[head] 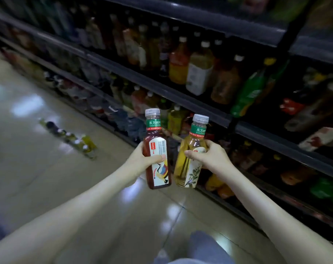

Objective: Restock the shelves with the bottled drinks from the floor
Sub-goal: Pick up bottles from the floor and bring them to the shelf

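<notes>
Above our denim knee (205, 246), our left hand (140, 159) grips the dark-red bottle (160, 174), our right hand (213, 159) the yellow bottle (184, 168) — 2 upright, side by side.

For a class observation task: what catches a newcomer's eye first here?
A dark red plastic tea bottle in the left hand and a yellow plastic tea bottle in the right hand, side by side at centre. Behind, dark shelves packed with drinks; at left, a row of bottles on the floor.

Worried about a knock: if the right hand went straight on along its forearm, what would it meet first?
Probably the red tea bottle in the left hand, close beside the yellow tea bottle in the right hand; depth unclear.
</notes>
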The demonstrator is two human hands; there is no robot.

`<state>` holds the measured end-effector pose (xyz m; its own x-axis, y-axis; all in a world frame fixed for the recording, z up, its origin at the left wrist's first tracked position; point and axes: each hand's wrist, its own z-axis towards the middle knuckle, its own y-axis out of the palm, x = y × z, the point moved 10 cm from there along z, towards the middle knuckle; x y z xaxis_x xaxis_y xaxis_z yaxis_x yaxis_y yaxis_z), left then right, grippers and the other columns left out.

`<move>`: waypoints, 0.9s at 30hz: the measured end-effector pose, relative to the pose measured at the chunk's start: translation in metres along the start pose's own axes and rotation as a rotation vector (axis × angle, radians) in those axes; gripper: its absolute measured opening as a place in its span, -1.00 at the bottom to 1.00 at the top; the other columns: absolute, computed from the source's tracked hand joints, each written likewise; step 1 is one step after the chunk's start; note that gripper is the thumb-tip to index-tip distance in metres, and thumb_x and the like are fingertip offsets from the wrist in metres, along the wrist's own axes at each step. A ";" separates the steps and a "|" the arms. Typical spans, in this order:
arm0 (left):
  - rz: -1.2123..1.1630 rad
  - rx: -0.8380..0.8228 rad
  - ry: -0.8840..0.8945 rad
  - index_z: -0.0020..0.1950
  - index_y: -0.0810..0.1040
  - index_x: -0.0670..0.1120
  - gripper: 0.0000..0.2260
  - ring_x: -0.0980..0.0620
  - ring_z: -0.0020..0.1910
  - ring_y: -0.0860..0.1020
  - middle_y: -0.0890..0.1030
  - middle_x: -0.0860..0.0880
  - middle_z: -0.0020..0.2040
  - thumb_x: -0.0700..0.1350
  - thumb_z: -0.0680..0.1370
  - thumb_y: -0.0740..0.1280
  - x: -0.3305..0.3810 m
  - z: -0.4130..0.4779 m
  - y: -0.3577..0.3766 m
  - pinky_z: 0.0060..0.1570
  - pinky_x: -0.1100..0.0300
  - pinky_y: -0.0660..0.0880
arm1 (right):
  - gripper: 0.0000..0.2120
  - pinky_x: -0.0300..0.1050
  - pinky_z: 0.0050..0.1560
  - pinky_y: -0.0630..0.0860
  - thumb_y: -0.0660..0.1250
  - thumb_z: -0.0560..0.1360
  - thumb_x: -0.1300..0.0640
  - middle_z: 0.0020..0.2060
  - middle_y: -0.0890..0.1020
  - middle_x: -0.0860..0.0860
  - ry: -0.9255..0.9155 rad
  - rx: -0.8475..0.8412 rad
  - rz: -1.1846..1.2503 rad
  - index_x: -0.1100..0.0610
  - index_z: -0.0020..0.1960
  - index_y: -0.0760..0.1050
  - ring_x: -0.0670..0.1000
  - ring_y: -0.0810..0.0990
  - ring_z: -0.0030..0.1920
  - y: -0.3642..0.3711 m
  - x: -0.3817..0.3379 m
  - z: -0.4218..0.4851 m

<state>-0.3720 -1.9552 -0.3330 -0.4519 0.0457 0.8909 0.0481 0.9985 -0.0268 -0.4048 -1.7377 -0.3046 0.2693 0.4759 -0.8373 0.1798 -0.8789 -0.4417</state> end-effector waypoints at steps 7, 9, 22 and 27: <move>-0.148 0.156 0.012 0.23 0.41 -0.13 -0.46 0.06 -0.17 0.67 0.65 -0.09 0.00 -0.23 0.33 0.55 -0.006 0.039 -0.166 -0.23 0.23 0.57 | -0.57 -0.18 -0.05 0.57 0.56 0.29 -0.04 -0.15 0.62 -0.22 -0.130 -0.176 -0.078 -0.09 0.07 0.45 -0.21 0.60 -0.11 0.146 -0.098 0.078; -0.144 0.200 0.023 0.23 0.42 -0.12 -0.40 0.02 -0.13 0.67 0.66 -0.08 0.00 -0.14 0.25 0.56 -0.001 0.059 -0.218 -0.14 0.15 0.57 | -0.54 -0.22 -0.06 0.54 0.56 0.28 -0.06 -0.16 0.59 -0.24 -0.184 -0.218 -0.115 -0.10 0.08 0.41 -0.23 0.59 -0.11 0.189 -0.132 0.109; -0.244 0.516 0.033 0.25 0.38 -0.17 -0.35 0.01 -0.15 0.68 0.68 -0.05 -0.08 -0.14 0.25 0.59 0.039 0.115 -0.606 -0.21 0.16 0.58 | -0.50 0.04 0.12 0.58 0.57 0.21 -0.10 -0.05 0.68 -0.06 -0.283 -0.448 -0.134 -0.01 0.09 0.54 -0.05 0.65 -0.02 0.504 -0.378 0.295; -0.274 0.558 0.020 0.17 0.41 -0.12 -0.47 0.01 -0.15 0.67 0.65 -0.06 -0.04 -0.12 0.31 0.57 0.032 0.137 -0.741 -0.22 0.18 0.56 | -0.32 0.07 0.08 0.60 0.52 0.04 -0.24 -0.08 0.69 -0.07 -0.299 -0.515 -0.103 0.02 0.10 0.57 -0.05 0.67 -0.04 0.631 -0.456 0.328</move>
<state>-0.5440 -2.6896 -0.3462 -0.3651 -0.2103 0.9069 -0.5425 0.8397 -0.0237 -0.7240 -2.5198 -0.3069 -0.0380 0.4630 -0.8855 0.6461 -0.6646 -0.3752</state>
